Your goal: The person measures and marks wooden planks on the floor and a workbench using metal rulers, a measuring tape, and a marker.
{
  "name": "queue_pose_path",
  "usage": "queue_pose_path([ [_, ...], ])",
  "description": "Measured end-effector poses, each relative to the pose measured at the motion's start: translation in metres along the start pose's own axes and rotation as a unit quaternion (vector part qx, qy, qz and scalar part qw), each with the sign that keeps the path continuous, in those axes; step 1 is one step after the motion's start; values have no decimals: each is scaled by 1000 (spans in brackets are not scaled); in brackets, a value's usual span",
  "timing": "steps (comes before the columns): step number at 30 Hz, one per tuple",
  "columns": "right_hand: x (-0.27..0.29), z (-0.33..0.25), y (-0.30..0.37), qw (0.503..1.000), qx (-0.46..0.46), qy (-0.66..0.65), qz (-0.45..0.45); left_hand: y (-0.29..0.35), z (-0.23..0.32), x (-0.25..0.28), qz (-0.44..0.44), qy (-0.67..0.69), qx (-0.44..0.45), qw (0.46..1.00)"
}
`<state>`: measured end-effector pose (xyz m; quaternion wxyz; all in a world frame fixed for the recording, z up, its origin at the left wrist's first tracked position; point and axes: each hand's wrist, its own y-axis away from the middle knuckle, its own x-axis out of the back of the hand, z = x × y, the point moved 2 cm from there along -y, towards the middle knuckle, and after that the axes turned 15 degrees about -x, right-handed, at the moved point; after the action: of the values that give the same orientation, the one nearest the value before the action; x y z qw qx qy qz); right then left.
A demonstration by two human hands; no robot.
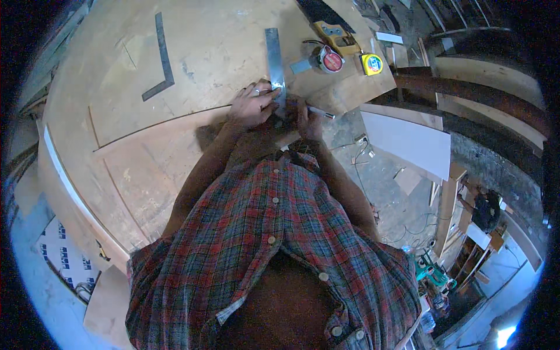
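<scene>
A flat steel ruler [272, 51] lies on the plywood sheet [210, 64], pointing away from me. My left hand [254, 105] rests at its near part, fingers bent and pressing it down, with a ring on one finger. To the right of the ruler, my right hand [309, 121] is closed around a pen [322, 112], whose light end sticks out to the right. The pen's other end is hidden in shadow by the fingers. An L-shaped steel square [165, 58] lies farther left on the sheet.
At the far right of the sheet lie a handsaw [335, 36] with a yellow handle, a round red-faced item [331, 60] and a yellow tape measure [371, 64]. A white panel [408, 143] stands beyond the right edge. Cables [361, 175] and a green machine [433, 274] are on the floor.
</scene>
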<state>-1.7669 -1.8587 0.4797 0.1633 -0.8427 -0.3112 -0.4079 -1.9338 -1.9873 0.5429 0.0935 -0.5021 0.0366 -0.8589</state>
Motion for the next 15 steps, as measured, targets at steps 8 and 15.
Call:
queue_pose_path([
  [8, 40, -47, 6, 907, -185, -361, -117, 1, -2, 0, 8, 9, -2, 1000],
  [15, 33, -44, 13, 917, -108, -375, -79, 5, -13, -10, -39, -27, 1, 999],
])
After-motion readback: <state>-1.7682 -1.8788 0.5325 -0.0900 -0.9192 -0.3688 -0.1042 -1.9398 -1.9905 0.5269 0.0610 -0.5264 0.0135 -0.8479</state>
